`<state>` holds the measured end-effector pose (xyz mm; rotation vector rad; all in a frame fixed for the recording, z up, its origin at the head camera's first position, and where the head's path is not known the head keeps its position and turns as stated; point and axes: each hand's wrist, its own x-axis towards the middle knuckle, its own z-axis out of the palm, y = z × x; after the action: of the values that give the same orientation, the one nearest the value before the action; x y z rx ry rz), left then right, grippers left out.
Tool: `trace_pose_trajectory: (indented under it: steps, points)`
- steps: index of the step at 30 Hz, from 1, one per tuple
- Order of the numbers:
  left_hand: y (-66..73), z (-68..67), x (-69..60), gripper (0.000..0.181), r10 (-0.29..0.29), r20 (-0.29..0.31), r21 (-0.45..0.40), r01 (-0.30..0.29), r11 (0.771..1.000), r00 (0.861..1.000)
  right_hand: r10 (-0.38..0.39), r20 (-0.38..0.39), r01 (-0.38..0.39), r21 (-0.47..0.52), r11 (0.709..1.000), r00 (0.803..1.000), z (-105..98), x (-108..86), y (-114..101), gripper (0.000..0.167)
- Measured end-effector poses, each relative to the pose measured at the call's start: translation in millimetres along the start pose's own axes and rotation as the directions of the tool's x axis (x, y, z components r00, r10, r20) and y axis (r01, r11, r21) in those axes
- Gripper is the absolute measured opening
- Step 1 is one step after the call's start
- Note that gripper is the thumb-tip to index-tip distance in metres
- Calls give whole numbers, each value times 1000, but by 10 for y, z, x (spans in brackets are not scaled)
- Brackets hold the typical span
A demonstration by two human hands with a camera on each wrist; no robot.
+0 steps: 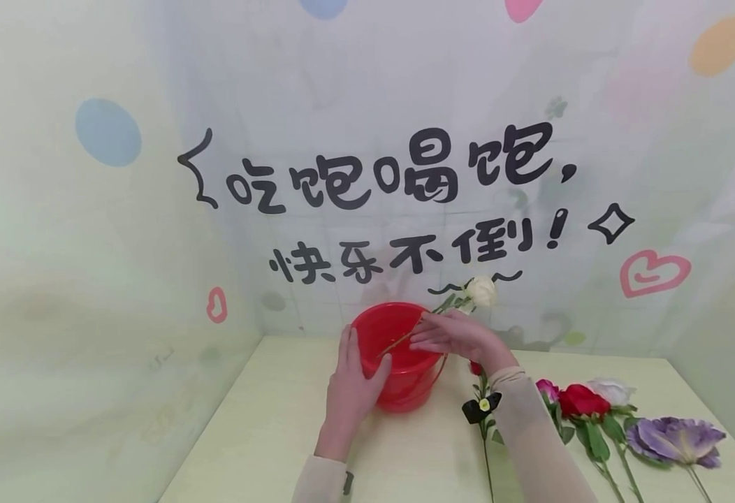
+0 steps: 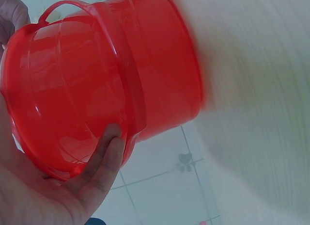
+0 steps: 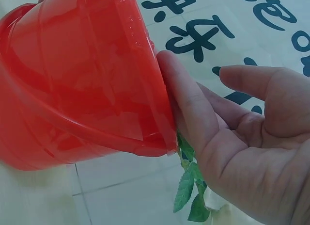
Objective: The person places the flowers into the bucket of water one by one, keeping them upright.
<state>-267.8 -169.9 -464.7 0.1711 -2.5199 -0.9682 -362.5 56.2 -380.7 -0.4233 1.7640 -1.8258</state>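
A red bucket (image 1: 405, 392) (image 2: 164, 65) (image 3: 72, 79) stands upright near the back wall. My left hand (image 1: 351, 395) (image 2: 80, 188) grips its left rim, thumb over the near edge and fingers along the outside. A white rose (image 1: 481, 291) leans on the right rim, its stem slanting down into the bucket and its bloom outside. My right hand (image 1: 458, 337) (image 3: 242, 130) is at that rim beside the stem, fingers extended, thumb apart, pinching nothing. In the right wrist view green leaves (image 3: 186, 188) hang behind the hand.
Right of the bucket lies a small red flower with a black bow (image 1: 482, 406), partly behind my right forearm. Farther right lie a red rose (image 1: 584, 400), a white bloom (image 1: 613, 391), a magenta bloom (image 1: 547, 390) and a purple flower (image 1: 675, 440). Printed walls enclose the table (image 1: 267, 419).
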Motion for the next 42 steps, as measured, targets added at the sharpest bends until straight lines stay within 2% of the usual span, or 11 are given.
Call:
trace_pose_trajectory:
  steps: [11,19,22,27,34,37,42]
  points:
    - [5,-2,14,106,-10,7,-20,10,1000,1000,-32,30,33,-46,998,999,-63,-142,-23,52]
    - [37,-15,28,105,-6,1,-35,6,999,1000,-78,66,81,-53,995,995,-183,-388,-3,55]
    - [47,-23,35,104,-8,3,-31,8,999,1000,-85,61,86,-25,996,995,-259,-500,51,59]
    - [49,-43,45,105,-19,6,-22,19,1000,1000,-79,32,77,57,995,996,-418,-714,253,61]
    - [12,-9,33,105,-23,11,-29,23,999,1000,-14,29,8,206,979,999,-618,-1080,693,52]
    - [5,8,18,106,-35,18,-33,35,999,999,20,22,-25,217,976,1000,-661,-1189,878,53]
    - [7,-4,10,106,-36,19,-48,37,998,999,94,-45,-85,174,981,995,-628,-1310,1140,60]
